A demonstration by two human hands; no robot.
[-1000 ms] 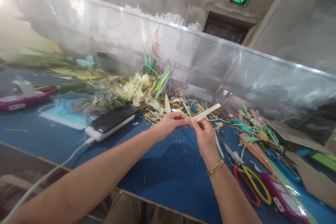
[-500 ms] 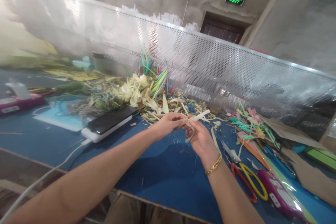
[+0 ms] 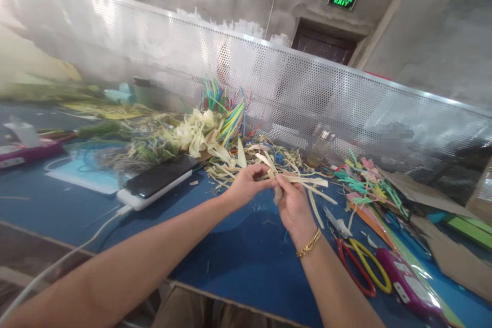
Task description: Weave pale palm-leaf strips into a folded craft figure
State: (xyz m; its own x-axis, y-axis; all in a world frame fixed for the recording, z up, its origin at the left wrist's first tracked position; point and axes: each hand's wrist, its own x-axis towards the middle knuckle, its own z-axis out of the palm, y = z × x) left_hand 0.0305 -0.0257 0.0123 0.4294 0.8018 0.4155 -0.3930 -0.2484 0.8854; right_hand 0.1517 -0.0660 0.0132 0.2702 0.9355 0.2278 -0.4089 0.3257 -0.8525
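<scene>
Pale, flat plant-fibre strips (image 3: 307,180) cross between my hands above the blue table. My left hand (image 3: 251,182) pinches them from the left, thumb against fingers. My right hand (image 3: 292,200), with a gold bracelet at the wrist, pinches the same strips close beside the left fingertips. Several strip ends stick out to the right, one points up and away, and a short piece hangs below the fingers. How the strips cross at the fingertips is partly hidden. A heap of similar loose strips (image 3: 226,170) lies just behind my hands.
Scissors (image 3: 348,243) with red and yellow handles lie right of my right forearm, beside a purple power strip (image 3: 409,282). At left, a phone (image 3: 159,179) rests on a white power bank with a cable. A glass jar (image 3: 321,146) stands near the perforated metal screen (image 3: 346,97).
The strips have turned in my fingers: more ends now fan out to the right and one points up and away. My hands stay close together in nearly the same place.
</scene>
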